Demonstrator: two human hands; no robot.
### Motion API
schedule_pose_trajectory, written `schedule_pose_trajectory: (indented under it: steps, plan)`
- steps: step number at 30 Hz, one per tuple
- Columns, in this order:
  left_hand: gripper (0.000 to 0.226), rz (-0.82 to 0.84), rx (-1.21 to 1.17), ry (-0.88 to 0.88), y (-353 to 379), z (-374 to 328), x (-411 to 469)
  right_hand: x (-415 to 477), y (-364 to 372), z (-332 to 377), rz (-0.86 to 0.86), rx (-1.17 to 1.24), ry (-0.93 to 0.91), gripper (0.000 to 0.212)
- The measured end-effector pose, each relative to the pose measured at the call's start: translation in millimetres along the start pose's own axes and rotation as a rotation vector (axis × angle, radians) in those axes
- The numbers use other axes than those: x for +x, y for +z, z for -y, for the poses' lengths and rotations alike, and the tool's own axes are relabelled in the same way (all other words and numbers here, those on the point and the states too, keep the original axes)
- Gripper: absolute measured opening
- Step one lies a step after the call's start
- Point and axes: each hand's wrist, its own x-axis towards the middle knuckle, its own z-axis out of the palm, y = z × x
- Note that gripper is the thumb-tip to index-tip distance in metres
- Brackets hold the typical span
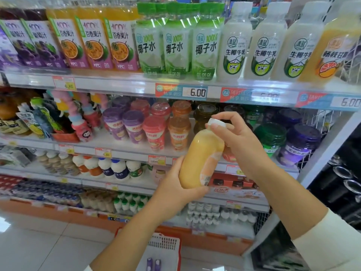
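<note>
Basket [164, 249]: white with a red rim, below the bottle, nearest.
Left hand [175, 184]: fingers curled round the bottle's base.
Bottle [197, 159]: orange drink, tilted, held in front of the shelves.
Right hand [238, 137]: fingers pinching the bottle's white cap [215, 122].
Cups [154, 132]: shelved just behind the bottle.

The person has two bare hands, the left hand [175, 184] and the right hand [234, 137], w/ both forearms uncovered. The right sleeve [328, 241], at approx. 4 o'clock, is cream-white, smooth fabric w/ a plain edge. The left sleeve [87, 268], at approx. 7 o'clock, shows only as a small white corner.
</note>
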Motion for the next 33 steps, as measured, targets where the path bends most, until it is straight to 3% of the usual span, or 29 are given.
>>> schedule_pose_trajectory:
  steps: [3, 6, 10, 14, 17, 19, 24, 29, 33]
  plan:
    - [0.084, -0.12, 0.149, 0.102, 16, -5, -1, 1, -4, -2, -0.144, -0.112, -0.088, 0.015]
    - [0.088, -0.024, 0.137, 0.048, 9, -7, 3, 2, -13, 0, -0.121, 0.019, -0.053, 0.021]
    - [0.101, 0.326, -0.386, -0.146, -3, -8, 12, 4, -26, 0, 0.025, 0.368, 0.017, 0.035]
    - [0.094, 0.444, -0.51, -0.158, 4, -15, 18, 4, -39, -3, 0.076, 0.444, 0.009, 0.029]
    - [0.062, 0.358, -0.365, -0.092, 17, -25, 21, 4, -53, -1, 0.039, 0.339, 0.032, 0.023]
    - [0.057, 0.231, -0.192, -0.026, 29, -32, 24, 4, -60, 3, -0.035, 0.193, 0.03, 0.02]
    - [0.076, 0.104, -0.033, 0.07, 58, -32, 36, 4, -81, 14, -0.184, 0.01, 0.021, 0.02]
    - [0.085, 0.077, 0.125, 0.191, 85, -47, 59, 4, -120, 41, -0.15, -0.036, 0.026, 0.029]
    - [0.089, 0.15, 0.227, 0.35, 113, -79, 85, 3, -152, 76, -0.144, -0.088, -0.067, 0.04]
